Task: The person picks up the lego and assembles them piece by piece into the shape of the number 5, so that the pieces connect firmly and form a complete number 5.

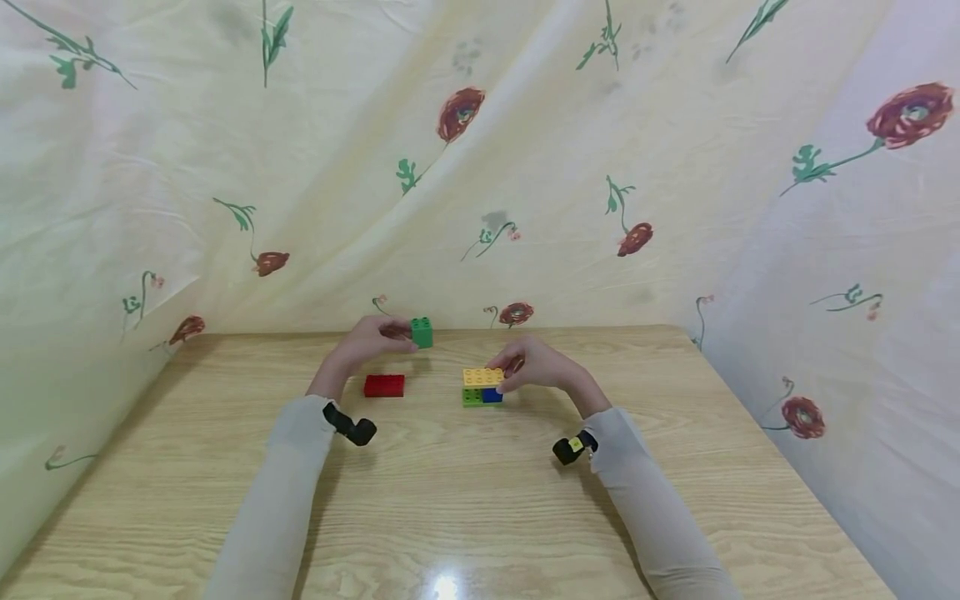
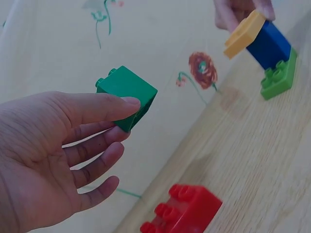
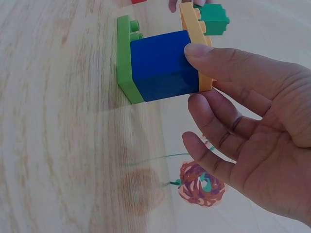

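**Green block (image 2: 129,87) in left hand (image 1: 369,340); right hand (image 1: 542,364) at three-piece stack (image 3: 163,65)**

Left hand: thumb and fingertips pinch the green block, held raised above the wooden table (image 1: 465,508), studs upward. The other fingers are loosely bent.

Right hand: thumb and fingers pinch the stack at its upper end, at the yellow brick (image 1: 482,377), with the thumb tip also against the blue block (image 3: 163,68). The yellow brick lies on top of the blue block and overhangs to one side. The blue block stands on one end of the light green brick (image 2: 282,80), whose other studs are exposed beneath the overhang.

Red brick (image 1: 384,386): on the table, near the left hand, apart from the stack. Floral cloth (image 1: 337,167) hangs behind the table.
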Action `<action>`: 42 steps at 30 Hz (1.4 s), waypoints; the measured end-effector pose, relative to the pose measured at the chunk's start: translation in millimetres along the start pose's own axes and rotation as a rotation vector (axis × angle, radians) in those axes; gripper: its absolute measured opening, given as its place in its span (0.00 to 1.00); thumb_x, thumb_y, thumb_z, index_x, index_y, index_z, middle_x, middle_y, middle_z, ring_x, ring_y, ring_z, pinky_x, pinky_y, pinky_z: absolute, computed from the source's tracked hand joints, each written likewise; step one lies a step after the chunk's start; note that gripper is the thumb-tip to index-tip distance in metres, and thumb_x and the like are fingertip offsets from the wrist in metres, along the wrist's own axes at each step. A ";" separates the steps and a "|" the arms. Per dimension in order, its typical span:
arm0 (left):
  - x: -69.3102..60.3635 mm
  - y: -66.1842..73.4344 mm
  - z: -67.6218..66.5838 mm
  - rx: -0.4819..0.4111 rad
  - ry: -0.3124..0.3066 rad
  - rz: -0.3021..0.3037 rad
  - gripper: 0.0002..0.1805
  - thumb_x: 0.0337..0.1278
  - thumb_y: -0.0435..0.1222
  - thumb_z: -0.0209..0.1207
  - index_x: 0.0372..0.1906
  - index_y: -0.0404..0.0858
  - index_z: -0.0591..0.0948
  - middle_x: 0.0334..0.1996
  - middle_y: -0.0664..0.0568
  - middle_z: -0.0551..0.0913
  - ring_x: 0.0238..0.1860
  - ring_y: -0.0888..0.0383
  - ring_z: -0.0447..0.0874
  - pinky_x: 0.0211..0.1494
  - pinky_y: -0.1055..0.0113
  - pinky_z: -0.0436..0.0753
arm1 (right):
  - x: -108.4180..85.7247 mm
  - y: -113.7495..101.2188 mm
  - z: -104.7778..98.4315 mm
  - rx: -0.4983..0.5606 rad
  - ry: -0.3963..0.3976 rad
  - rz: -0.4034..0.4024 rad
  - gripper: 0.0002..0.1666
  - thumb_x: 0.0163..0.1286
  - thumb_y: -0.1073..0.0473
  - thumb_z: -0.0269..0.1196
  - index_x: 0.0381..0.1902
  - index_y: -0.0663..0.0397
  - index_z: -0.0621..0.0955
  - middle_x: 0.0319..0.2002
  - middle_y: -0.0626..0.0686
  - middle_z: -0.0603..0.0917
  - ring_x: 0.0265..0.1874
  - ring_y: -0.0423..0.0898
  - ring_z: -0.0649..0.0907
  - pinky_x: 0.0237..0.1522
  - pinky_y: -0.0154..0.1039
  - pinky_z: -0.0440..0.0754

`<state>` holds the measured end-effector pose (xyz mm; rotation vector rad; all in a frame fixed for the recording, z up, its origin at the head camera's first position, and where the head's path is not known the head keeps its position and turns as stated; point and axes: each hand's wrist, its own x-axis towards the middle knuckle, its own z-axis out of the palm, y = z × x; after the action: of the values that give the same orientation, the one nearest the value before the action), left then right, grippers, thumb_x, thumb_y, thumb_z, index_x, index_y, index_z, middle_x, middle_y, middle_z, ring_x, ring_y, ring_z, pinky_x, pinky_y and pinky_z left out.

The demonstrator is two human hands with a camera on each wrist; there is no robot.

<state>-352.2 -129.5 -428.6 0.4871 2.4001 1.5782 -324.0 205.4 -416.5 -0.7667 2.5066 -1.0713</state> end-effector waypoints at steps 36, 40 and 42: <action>-2.5 34.4 68.9 0.066 -0.078 0.175 0.22 0.56 0.37 0.73 0.54 0.36 0.84 0.51 0.45 0.86 0.51 0.52 0.83 0.61 0.55 0.81 | 0.8 6.3 -0.2 0.038 0.000 -0.039 0.21 0.59 0.67 0.75 0.52 0.61 0.87 0.43 0.56 0.87 0.38 0.44 0.82 0.44 0.36 0.83; -0.7 31.1 71.4 0.055 -0.087 0.193 0.20 0.56 0.36 0.73 0.53 0.37 0.85 0.50 0.46 0.87 0.52 0.49 0.83 0.60 0.56 0.81 | 0.3 6.2 -0.1 0.042 0.000 -0.040 0.22 0.59 0.66 0.75 0.52 0.61 0.87 0.44 0.56 0.87 0.38 0.44 0.83 0.44 0.37 0.83; -0.9 30.5 72.7 0.046 -0.094 0.207 0.19 0.56 0.35 0.73 0.52 0.36 0.85 0.49 0.45 0.87 0.52 0.46 0.83 0.60 0.55 0.81 | 0.3 6.3 0.1 0.041 0.002 -0.037 0.22 0.59 0.66 0.75 0.52 0.61 0.87 0.44 0.56 0.87 0.39 0.44 0.83 0.45 0.37 0.83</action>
<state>-320.3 -57.4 -429.3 0.8237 2.3836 1.5439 -326.4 208.8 -421.1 -0.8031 2.4727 -1.1330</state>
